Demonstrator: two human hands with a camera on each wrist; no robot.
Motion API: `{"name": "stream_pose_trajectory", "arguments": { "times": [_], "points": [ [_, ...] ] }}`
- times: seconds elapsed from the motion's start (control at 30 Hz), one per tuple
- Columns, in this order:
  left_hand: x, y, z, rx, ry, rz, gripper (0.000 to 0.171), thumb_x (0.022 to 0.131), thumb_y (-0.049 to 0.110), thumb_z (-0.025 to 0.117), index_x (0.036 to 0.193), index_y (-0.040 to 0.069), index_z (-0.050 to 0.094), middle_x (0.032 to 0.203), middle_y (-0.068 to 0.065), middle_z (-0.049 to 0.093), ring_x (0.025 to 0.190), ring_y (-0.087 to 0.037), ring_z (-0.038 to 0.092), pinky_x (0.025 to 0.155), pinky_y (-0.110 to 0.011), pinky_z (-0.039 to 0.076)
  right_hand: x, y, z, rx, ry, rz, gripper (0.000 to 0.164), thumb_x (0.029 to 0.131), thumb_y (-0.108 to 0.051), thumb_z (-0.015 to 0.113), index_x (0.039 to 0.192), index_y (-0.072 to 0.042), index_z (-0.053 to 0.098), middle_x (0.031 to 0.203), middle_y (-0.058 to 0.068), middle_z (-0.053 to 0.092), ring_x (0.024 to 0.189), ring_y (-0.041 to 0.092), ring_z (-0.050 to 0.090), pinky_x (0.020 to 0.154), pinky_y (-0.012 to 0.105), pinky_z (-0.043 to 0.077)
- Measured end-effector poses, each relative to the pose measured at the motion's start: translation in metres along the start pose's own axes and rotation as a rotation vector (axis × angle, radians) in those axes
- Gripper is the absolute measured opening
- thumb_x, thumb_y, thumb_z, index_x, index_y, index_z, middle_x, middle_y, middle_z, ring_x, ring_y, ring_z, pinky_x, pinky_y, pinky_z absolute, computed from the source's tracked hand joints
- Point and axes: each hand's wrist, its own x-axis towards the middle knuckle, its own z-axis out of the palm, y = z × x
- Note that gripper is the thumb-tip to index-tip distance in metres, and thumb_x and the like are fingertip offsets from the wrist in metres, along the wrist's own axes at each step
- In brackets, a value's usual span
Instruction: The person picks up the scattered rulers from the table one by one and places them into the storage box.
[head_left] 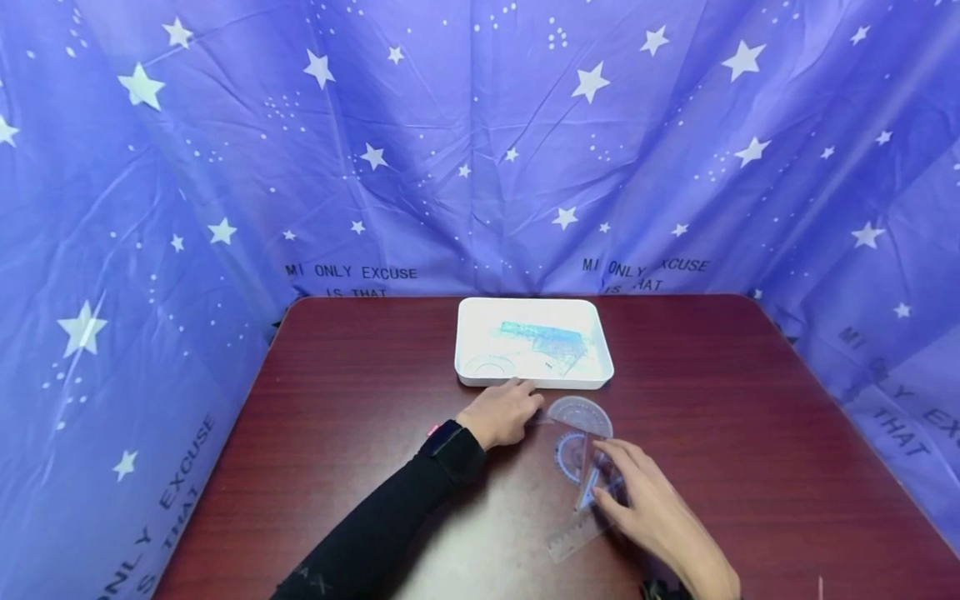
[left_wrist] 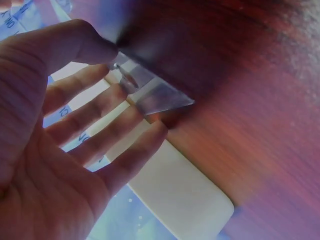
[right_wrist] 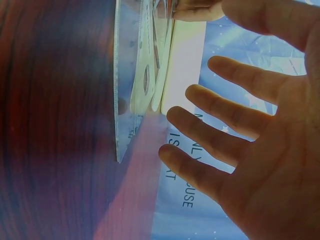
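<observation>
In the head view my left hand point(head_left: 501, 414) is at the tray's front edge. Its thumb and fingertips pinch a clear set square point(left_wrist: 160, 97), whose pointed corner sticks out past the fingers in the left wrist view. My right hand point(head_left: 651, 502) hovers over the right side of a loose group of clear drawing tools, its fingers extended and spread. In that group are a half-round protractor point(head_left: 583, 414), a piece with a blue-marked round scale point(head_left: 561, 455), a set square with blue edging point(head_left: 590, 487) and a clear ruler point(head_left: 573, 539). The pieces overlap one another.
Behind the hands stands a white tray point(head_left: 534, 384). Inside it lie a blue ruler point(head_left: 543, 332), a clear protractor point(head_left: 489, 365) and other transparent pieces. The dark red wooden table point(head_left: 360, 358) ends at a blue starry curtain point(head_left: 465, 125) at the back and sides.
</observation>
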Motion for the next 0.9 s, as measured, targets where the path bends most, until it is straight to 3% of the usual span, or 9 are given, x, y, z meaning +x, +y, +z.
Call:
{"name": "stream_pose_trajectory", "arguments": {
  "times": [0.4, 0.53, 0.77, 0.83, 0.9],
  "points": [
    [-0.002, 0.0, 0.009, 0.002, 0.035, 0.006, 0.045, 0.085, 0.013, 0.085, 0.124, 0.013, 0.063, 0.131, -0.001, 0.065, 0.123, -0.021, 0.062, 0.098, -0.036, 0.061, -0.001, 0.0, 0.0, 0.002, 0.004, -0.005, 0.061, 0.081, -0.013, 0.089, 0.138, -0.004, 0.068, 0.136, 0.02, 0.067, 0.121, 0.042, 0.067, 0.1, 0.064, 0.056],
    [-0.006, 0.0, 0.008, -0.008, 0.061, 0.031, 0.045, 0.084, 0.009, 0.084, 0.122, 0.01, 0.061, 0.13, -0.004, 0.064, 0.124, -0.022, 0.062, 0.104, -0.034, 0.058, -0.001, 0.0, 0.0, 0.005, -0.001, -0.002, 0.061, 0.082, -0.013, 0.088, 0.138, -0.003, 0.068, 0.136, 0.02, 0.066, 0.121, 0.043, 0.067, 0.1, 0.064, 0.056],
    [-0.011, 0.003, -0.009, -0.023, 0.054, 0.071, 0.045, 0.083, 0.007, 0.081, 0.122, 0.01, 0.06, 0.124, -0.003, 0.063, 0.122, -0.022, 0.063, 0.121, -0.034, 0.047, -0.002, 0.0, 0.0, 0.012, -0.001, -0.003, 0.061, 0.081, -0.013, 0.089, 0.137, -0.003, 0.068, 0.136, 0.021, 0.066, 0.121, 0.043, 0.068, 0.1, 0.065, 0.056],
    [-0.011, 0.002, -0.016, -0.035, 0.042, 0.075, 0.044, 0.083, 0.008, 0.08, 0.122, 0.011, 0.06, 0.121, -0.002, 0.063, 0.118, -0.02, 0.063, 0.121, -0.033, 0.046, -0.002, 0.0, 0.0, 0.015, -0.003, -0.005, 0.061, 0.081, -0.013, 0.089, 0.137, -0.003, 0.068, 0.136, 0.021, 0.066, 0.121, 0.043, 0.068, 0.1, 0.064, 0.056],
    [-0.01, 0.001, -0.025, -0.052, 0.033, 0.077, 0.044, 0.082, 0.009, 0.081, 0.121, 0.013, 0.06, 0.116, 0.0, 0.062, 0.111, -0.019, 0.061, 0.112, -0.031, 0.052, -0.001, 0.0, 0.001, 0.019, -0.005, -0.007, 0.061, 0.081, -0.014, 0.089, 0.137, -0.003, 0.068, 0.136, 0.021, 0.066, 0.12, 0.043, 0.068, 0.1, 0.065, 0.056]
  ]
}}
